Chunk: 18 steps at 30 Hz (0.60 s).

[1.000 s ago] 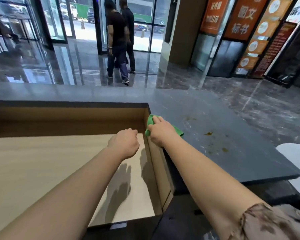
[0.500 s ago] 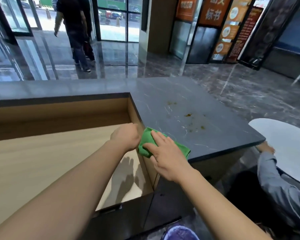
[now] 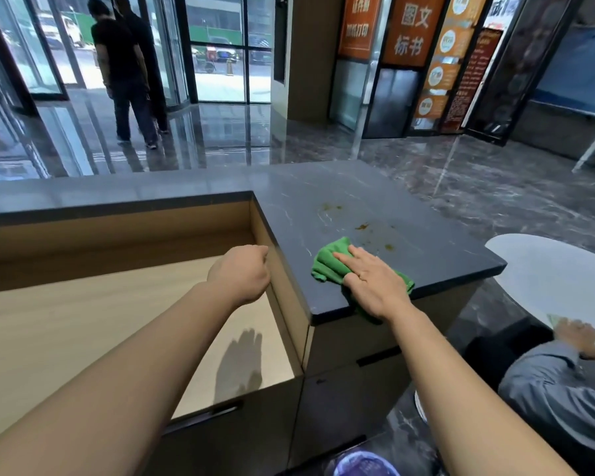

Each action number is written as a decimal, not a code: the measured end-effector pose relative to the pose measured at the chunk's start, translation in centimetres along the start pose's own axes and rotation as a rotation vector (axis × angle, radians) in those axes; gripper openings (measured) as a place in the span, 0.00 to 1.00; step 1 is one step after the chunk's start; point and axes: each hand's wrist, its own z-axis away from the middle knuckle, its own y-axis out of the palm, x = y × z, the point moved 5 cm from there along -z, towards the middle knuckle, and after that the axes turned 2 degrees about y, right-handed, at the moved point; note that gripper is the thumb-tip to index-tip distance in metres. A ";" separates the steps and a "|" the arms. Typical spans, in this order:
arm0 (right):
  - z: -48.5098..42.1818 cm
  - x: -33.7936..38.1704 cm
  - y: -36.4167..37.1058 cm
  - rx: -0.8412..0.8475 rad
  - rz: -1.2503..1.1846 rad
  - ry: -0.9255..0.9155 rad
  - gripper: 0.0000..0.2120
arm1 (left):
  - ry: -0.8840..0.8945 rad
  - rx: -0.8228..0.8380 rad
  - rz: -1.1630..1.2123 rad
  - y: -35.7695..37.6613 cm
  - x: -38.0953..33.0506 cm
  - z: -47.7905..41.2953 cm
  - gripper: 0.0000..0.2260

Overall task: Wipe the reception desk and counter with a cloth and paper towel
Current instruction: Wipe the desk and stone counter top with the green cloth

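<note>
A crumpled green cloth (image 3: 327,261) lies on the dark stone counter (image 3: 323,187), close to its near edge. My right hand (image 3: 371,283) presses flat on the cloth, fingers stretched toward the far left. Brown stains (image 3: 361,227) dot the counter just beyond the cloth. My left hand (image 3: 243,274) is a closed fist with nothing in it, hovering beside the wooden side wall, above the lower pale wood desk (image 3: 66,324). No paper towel is visible.
A seated person in a grey sleeve (image 3: 560,383) is at the lower right by a white round table (image 3: 543,262). Two people (image 3: 128,70) walk near the glass doors. A glossy dark floor lies beyond the counter.
My right hand has slid the cloth from the counter's inner edge out to the right, onto the stone top toward the stains. My left fist has stayed by the wooden wall.
</note>
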 end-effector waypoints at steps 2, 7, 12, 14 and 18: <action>0.3 1.1 0.4 -0.023 0.047 0.010 0.25 | 0.012 -0.002 0.018 0.1 -0.8 0.1 0.16; 1.9 3.0 1.5 0.017 0.070 -0.232 0.24 | 0.068 0.003 0.021 0.9 -4.0 -1.2 0.09; 0.1 -3.3 -0.8 0.047 0.041 -0.227 0.23 | 0.048 0.003 -0.008 1.5 -5.8 -3.4 0.09; -1.0 -8.0 -2.2 0.040 0.041 -0.147 0.29 | 0.022 0.011 -0.043 2.0 -6.4 -4.6 0.07; -3.7 -17.1 -5.1 -0.012 0.051 0.030 0.25 | -0.126 0.072 -0.105 3.1 -6.8 -6.3 0.05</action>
